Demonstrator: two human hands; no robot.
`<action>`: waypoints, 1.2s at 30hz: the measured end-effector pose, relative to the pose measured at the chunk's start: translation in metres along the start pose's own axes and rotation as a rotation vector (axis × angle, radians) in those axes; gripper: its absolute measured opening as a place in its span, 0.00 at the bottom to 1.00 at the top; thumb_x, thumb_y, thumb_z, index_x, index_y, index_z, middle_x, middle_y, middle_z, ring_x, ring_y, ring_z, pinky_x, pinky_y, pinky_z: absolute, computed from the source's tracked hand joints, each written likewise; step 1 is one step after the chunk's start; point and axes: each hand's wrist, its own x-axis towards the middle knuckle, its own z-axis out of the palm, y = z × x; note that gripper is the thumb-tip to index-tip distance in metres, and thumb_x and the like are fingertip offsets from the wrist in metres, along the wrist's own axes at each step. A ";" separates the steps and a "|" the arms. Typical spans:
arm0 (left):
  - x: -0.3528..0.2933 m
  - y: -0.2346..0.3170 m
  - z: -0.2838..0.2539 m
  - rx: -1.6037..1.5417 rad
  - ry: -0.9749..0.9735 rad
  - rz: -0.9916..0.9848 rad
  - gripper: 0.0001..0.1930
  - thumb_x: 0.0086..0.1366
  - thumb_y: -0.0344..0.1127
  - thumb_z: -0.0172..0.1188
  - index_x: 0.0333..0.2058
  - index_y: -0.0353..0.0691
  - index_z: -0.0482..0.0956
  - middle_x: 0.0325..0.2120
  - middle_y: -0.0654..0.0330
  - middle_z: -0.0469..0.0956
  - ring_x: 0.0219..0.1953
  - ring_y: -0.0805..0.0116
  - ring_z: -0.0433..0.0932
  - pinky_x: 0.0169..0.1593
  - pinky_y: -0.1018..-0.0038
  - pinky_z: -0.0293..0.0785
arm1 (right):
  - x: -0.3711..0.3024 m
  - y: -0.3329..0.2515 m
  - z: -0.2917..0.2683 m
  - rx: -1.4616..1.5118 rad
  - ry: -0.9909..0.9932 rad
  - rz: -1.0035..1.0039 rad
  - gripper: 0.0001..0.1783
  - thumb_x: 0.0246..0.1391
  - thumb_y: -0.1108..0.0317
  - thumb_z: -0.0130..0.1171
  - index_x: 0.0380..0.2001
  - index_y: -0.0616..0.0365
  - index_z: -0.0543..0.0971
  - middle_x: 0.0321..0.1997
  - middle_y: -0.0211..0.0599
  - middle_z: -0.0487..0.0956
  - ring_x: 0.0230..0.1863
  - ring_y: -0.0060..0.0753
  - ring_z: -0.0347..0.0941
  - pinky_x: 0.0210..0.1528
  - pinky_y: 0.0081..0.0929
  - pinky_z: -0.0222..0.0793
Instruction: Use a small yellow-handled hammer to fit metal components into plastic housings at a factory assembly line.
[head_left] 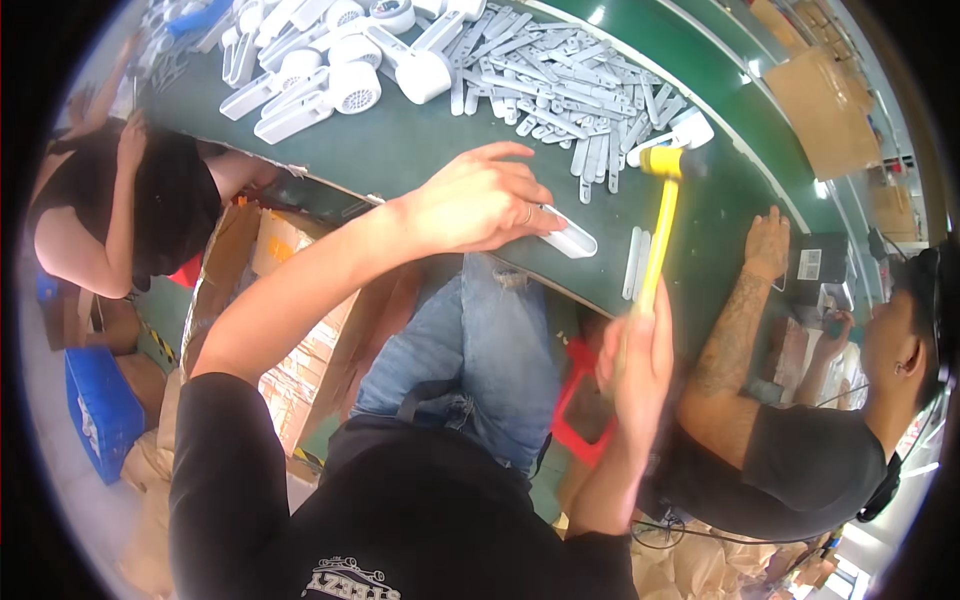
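My left hand (485,200) is over the table's near edge, its fingers closed on one end of a white plastic handle-shaped piece (572,240). That piece lies low against the green tabletop, its rounded end pointing right. My right hand (640,350) grips a hammer (657,225) by its yellow shaft, held upright. The hammer's head is yellow with a dark, blurred face. Two slim pale grey strips (636,262) lie on the table just left of the shaft.
Beyond my hands spreads a heap of grey plastic strips (570,85). White round-headed fan-like housings (355,85) are piled at the far left. A co-worker's arm (735,330) rests on the table at right. Another person (130,200) sits left. A cardboard box (215,265) stands beside my left forearm.
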 end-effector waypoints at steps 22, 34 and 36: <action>0.001 -0.007 0.004 0.019 0.025 0.010 0.12 0.63 0.40 0.72 0.46 0.55 0.92 0.37 0.67 0.88 0.43 0.67 0.86 0.70 0.54 0.70 | -0.054 -0.008 -0.015 -0.608 -0.053 0.081 0.29 0.77 0.66 0.48 0.77 0.52 0.66 0.28 0.42 0.77 0.29 0.22 0.71 0.36 0.25 0.71; 0.032 -0.001 -0.024 -0.037 -0.210 0.229 0.16 0.53 0.29 0.69 0.42 0.46 0.91 0.46 0.63 0.83 0.62 0.55 0.72 0.79 0.53 0.58 | -0.064 0.022 -0.027 -0.162 0.019 -0.167 0.36 0.80 0.49 0.46 0.80 0.55 0.58 0.20 0.19 0.65 0.16 0.10 0.56 0.17 0.13 0.53; 0.021 0.003 -0.032 -0.047 -0.259 0.139 0.17 0.50 0.27 0.69 0.41 0.47 0.92 0.56 0.60 0.81 0.67 0.51 0.68 0.76 0.53 0.61 | -0.063 0.018 -0.025 -0.124 -0.028 -0.083 0.37 0.80 0.46 0.44 0.81 0.54 0.55 0.22 0.21 0.66 0.17 0.12 0.58 0.18 0.14 0.55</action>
